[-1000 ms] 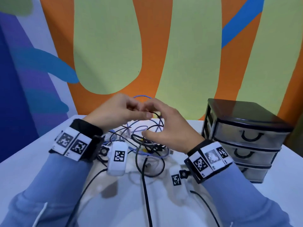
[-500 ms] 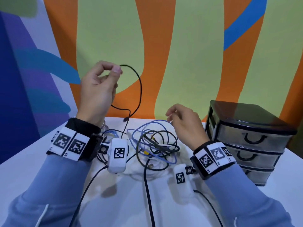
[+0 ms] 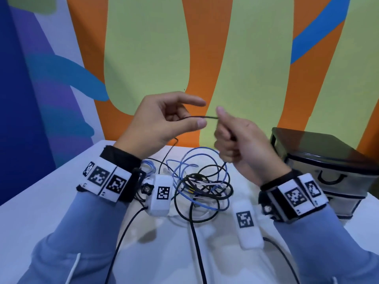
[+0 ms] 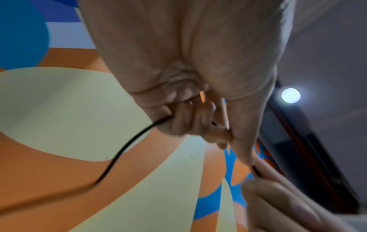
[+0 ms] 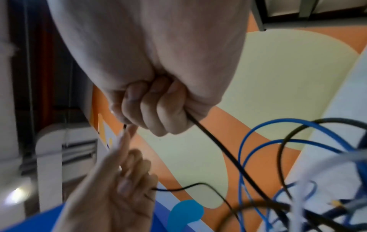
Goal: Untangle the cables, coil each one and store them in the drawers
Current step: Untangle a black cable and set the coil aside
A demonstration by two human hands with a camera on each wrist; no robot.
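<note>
Both hands were raised above the counter [image 3: 51, 201] in the head view. The left hand [image 3: 160, 121] pinched a thin black cable [image 3: 196, 117] between thumb and curled fingers, with the index finger stretched out. The right hand [image 3: 235, 140] was closed in a fist around the same cable. The short piece between them lay almost level, from 9 o'clock to 3 o'clock. The remaining tangle [image 3: 201, 187] of blue, black and white cables lay on the counter at 6 o'clock from the hands, and the drawers [image 3: 328, 171] stood at 4 o'clock, nearer to the right hand, all closed.

From the left wrist, the left hand [image 4: 198, 122] had its fingers curled on the black cable [image 4: 123, 150], which ran away toward 7 o'clock.

From the right wrist, the right hand [image 5: 151, 113] gripped the black cable [image 5: 214, 146], which went down toward 5 o'clock into the tangle [image 5: 298, 172]. I judge the free length must come out on this side, so the right hand should feed it.
</note>
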